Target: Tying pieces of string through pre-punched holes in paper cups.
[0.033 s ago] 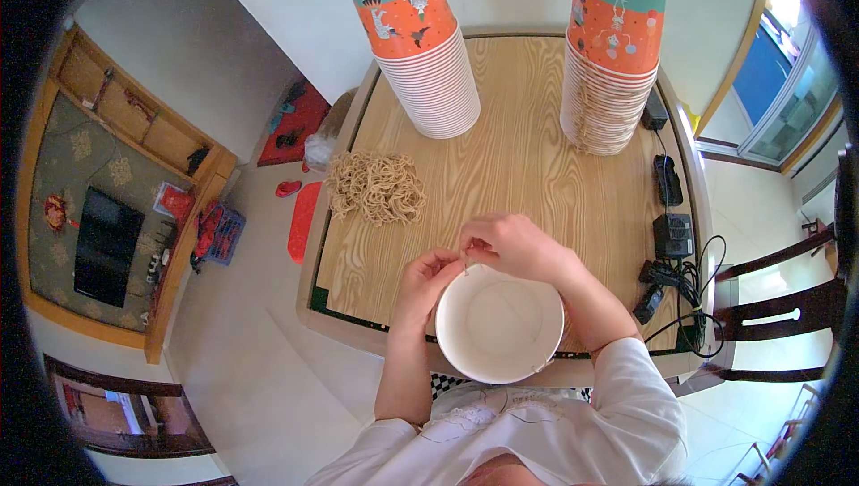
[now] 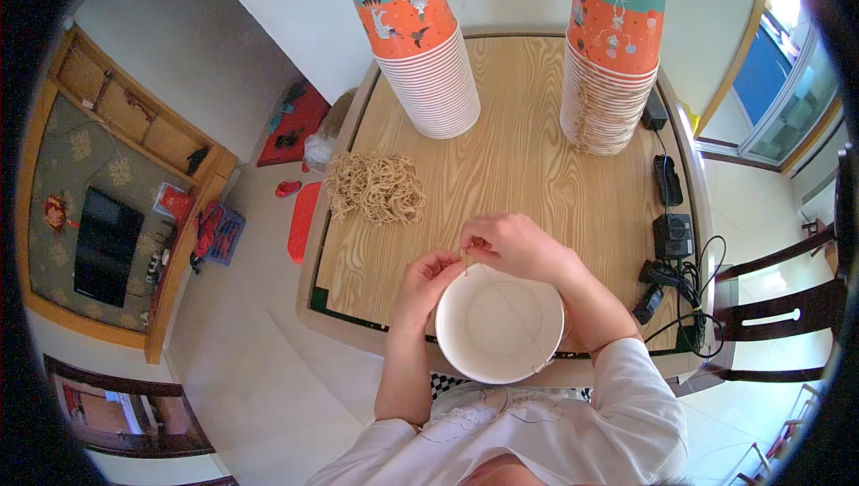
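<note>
A white-lined paper bucket [image 2: 497, 329] stands mouth up at the near edge of the table, close to my body. My left hand [image 2: 426, 282] is closed at the far left part of its rim, fingers pinched by a short bit of tan cord [image 2: 465, 269]. From the right, my right hand [image 2: 508, 243] reaches over the rim, its thumb and fingers pinched on the same cord. Another bit of cord [image 2: 539, 368] shows at the bucket's near right rim. The fingertips partly hide the cord between them.
A heap of tan cords [image 2: 376, 188] lies at the left. Two tall stacks of upside-down paper buckets stand at the back: a left stack [image 2: 429, 83] and a right stack [image 2: 610, 56] with cords down its side. Black adapters [image 2: 673, 237] and cables line the right edge, beside a dark chair [image 2: 774, 316].
</note>
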Demonstrator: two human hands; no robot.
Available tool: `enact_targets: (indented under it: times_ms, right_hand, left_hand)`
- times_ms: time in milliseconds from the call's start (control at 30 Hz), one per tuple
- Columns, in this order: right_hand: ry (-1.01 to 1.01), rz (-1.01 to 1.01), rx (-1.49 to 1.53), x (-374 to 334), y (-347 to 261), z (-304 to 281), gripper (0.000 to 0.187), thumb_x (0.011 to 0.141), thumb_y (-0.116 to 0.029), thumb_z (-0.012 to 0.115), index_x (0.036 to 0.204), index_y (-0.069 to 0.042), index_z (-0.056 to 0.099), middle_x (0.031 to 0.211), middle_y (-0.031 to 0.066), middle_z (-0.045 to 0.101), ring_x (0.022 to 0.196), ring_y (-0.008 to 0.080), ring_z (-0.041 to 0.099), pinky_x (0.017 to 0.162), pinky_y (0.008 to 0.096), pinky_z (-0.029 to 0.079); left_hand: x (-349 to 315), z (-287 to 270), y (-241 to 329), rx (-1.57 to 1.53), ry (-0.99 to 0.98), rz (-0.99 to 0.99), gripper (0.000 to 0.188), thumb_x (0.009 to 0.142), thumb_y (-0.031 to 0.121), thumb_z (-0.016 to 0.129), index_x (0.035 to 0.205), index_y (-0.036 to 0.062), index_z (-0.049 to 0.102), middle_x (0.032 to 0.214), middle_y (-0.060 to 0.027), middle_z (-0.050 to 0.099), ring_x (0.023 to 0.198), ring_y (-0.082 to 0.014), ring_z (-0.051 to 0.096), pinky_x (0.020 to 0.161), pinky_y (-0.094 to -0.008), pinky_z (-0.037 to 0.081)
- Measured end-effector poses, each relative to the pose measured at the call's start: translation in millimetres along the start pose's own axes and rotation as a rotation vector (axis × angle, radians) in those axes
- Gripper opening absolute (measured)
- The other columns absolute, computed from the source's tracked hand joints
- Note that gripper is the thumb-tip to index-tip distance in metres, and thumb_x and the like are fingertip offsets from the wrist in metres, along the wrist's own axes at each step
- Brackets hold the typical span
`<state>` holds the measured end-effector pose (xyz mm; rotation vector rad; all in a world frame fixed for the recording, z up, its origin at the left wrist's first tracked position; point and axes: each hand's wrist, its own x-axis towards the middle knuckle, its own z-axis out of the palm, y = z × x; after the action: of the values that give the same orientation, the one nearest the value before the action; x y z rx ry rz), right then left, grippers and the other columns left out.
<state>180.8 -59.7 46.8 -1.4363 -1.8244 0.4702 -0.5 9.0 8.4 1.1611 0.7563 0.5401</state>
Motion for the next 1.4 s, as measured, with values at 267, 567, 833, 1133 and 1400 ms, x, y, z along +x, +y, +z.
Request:
enact_targets:
  times_ms: [267, 567, 833, 1133, 1400]
  right_hand:
    - [0.057, 0.070, -0.029, 0, -3, -2, 0.012, 0.076, -0.011, 0.061, 0.082, -0.003, 0.054, 0.076, 0.0122, 0.058, 0.073, 0.0320, 0.058, 0.062, 0.0397, 0.047]
    - [0.032, 0.022, 0.026, 1, 2, 2, 0.012, 0.076, -0.009, 0.060, 0.083, -0.002, 0.054, 0.077, 0.0129, 0.058, 0.075, 0.0323, 0.058, 0.063, 0.0396, 0.047]
    - [0.006, 0.066, 0.035, 0, 0, 0, 0.015, 0.079, -0.008, 0.058, 0.092, -0.004, 0.055, 0.083, 0.0137, 0.060, 0.078, 0.0319, 0.060, 0.065, 0.0391, 0.048]
    - [0.033, 0.017, 0.034, -2, -4, -7, 0.013, 0.080, -0.006, 0.058, 0.092, -0.004, 0.055, 0.083, 0.0135, 0.060, 0.078, 0.0320, 0.060, 0.065, 0.0389, 0.048]
    - [0.025, 0.075, 0.073, -4, -8, -13, 0.014, 0.079, -0.005, 0.058, 0.092, -0.004, 0.056, 0.081, 0.0128, 0.061, 0.077, 0.0294, 0.062, 0.066, 0.0365, 0.050]
  left_hand:
    - [0, -6, -7, 0.068, -0.024, 0.032, 0.008, 0.082, 0.008, 0.063, 0.086, 0.0014, 0.062, 0.076, -0.0001, 0.062, 0.070, -0.0063, 0.056, 0.063, -0.0197, 0.044]
    - [3, 10, 3, -0.080, 0.055, -0.032, 0.012, 0.083, 0.012, 0.064, 0.090, 0.0019, 0.062, 0.077, -0.0020, 0.062, 0.069, -0.0084, 0.057, 0.064, -0.0209, 0.046]
    - [6, -3, -7, 0.001, -0.015, -0.042, 0.010, 0.084, 0.011, 0.062, 0.088, 0.0020, 0.061, 0.078, -0.0034, 0.063, 0.070, -0.0094, 0.059, 0.064, -0.0220, 0.047]
    - [4, -22, -22, -0.122, -0.179, -0.153, 0.011, 0.085, 0.009, 0.058, 0.094, 0.0016, 0.059, 0.091, -0.0061, 0.062, 0.082, -0.0125, 0.059, 0.072, -0.0252, 0.049]
    - [-5, -28, -18, 0.057, -0.203, -0.091, 0.011, 0.085, 0.005, 0.056, 0.094, 0.0013, 0.060, 0.090, -0.0042, 0.062, 0.088, -0.0108, 0.056, 0.081, -0.0258, 0.045]
